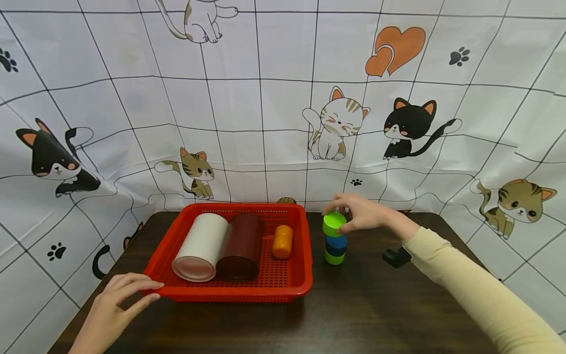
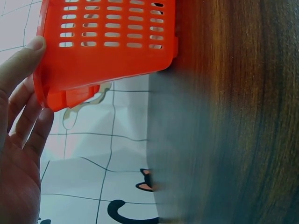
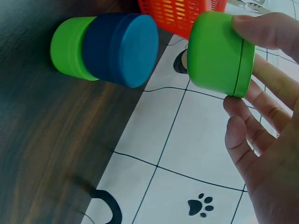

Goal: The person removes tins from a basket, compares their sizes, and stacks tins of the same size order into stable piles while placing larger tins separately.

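My right hand (image 1: 363,212) pinches a small lime-green lidded jar (image 3: 217,53) between thumb and fingers. It is held just above a dark blue jar (image 3: 122,49) with a lighter blue top, which is stacked on another lime-green jar (image 3: 70,48) on the table. A gap shows between the held jar and the blue one in the right wrist view. At the near left corner of a red plastic basket (image 1: 234,294), my left hand (image 1: 116,306) grips the rim, thumb on one side and fingers on the other.
Inside the basket lie a white canister (image 1: 204,241), a dark brown canister (image 1: 242,246) and a small orange container (image 1: 282,242). A dark wood table (image 1: 353,314) carries everything. Behind it hangs a white cat-print sheet (image 1: 283,108). A small black object (image 1: 396,257) is beside the right forearm.
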The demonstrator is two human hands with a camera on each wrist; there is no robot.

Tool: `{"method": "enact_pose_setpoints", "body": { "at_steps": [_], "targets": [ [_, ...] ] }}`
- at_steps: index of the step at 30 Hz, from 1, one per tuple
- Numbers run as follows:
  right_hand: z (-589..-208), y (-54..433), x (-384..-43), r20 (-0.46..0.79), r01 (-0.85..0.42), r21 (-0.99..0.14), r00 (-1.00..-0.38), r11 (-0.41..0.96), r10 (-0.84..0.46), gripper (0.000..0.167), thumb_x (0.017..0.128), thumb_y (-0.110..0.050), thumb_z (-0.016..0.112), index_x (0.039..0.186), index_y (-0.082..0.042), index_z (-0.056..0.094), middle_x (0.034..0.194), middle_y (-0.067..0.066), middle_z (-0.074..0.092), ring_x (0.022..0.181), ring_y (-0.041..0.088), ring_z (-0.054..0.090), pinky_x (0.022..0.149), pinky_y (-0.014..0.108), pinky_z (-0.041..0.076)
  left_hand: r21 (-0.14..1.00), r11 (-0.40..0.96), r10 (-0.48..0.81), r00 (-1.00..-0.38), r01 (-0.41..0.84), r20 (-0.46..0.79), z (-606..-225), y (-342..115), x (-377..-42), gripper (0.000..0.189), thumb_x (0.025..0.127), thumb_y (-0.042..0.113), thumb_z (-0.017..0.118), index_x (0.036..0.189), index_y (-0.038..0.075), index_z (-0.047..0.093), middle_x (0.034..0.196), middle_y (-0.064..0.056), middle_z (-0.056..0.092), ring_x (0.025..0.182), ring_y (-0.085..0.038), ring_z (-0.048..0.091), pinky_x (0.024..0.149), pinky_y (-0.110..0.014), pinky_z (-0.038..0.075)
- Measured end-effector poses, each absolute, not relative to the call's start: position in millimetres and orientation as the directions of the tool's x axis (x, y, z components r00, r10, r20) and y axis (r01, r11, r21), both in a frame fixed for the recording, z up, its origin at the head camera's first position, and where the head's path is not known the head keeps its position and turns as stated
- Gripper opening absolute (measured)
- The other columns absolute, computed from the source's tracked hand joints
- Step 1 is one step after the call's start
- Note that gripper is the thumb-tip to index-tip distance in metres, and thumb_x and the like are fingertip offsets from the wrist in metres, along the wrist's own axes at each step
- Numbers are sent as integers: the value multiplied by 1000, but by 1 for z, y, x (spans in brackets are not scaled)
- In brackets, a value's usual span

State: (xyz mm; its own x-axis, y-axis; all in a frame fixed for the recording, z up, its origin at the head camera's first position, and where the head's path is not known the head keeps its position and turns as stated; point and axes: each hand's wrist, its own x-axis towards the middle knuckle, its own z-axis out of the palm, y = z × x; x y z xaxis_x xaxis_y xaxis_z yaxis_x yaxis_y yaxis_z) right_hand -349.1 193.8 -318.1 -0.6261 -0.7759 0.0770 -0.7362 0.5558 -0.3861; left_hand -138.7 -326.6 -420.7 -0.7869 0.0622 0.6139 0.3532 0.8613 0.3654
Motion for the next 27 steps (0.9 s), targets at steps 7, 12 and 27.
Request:
{"method": "enact_pose_setpoints", "body": {
  "at_steps": [7, 12, 27],
  "targets": [
    [-329, 200, -348, 59, -726, -381, -637, 573, -768, 48, 77, -17, 78, 122, -24, 65, 109, 0, 57, 80, 21, 54, 68, 26, 47, 371, 859, 60, -789, 354, 612, -421, -326, -138, 49, 62, 4, 89, 96, 36, 75, 97, 10, 66, 98, 12, 37, 81, -4, 33],
    [-333, 201, -347, 38, -706, -386, -655, 594, -754, 49, 77, -15, 77, 122, -26, 64, 113, 0, 56, 82, 17, 52, 70, 26, 47, 373, 858, 57, -787, 354, 615, -422, -326, -138, 49, 62, 4, 89, 96, 37, 75, 97, 12, 66, 98, 12, 38, 80, -6, 34],
    [-338, 205, -346, -5, -709, -374, -643, 598, -766, 50, 77, -10, 76, 122, -29, 63, 112, -3, 55, 88, 16, 54, 74, 29, 53, 361, 852, 71, -768, 378, 637, -424, -328, -140, 49, 61, 4, 90, 97, 35, 75, 97, 11, 66, 99, 12, 38, 81, -4, 33]
  ]
}}
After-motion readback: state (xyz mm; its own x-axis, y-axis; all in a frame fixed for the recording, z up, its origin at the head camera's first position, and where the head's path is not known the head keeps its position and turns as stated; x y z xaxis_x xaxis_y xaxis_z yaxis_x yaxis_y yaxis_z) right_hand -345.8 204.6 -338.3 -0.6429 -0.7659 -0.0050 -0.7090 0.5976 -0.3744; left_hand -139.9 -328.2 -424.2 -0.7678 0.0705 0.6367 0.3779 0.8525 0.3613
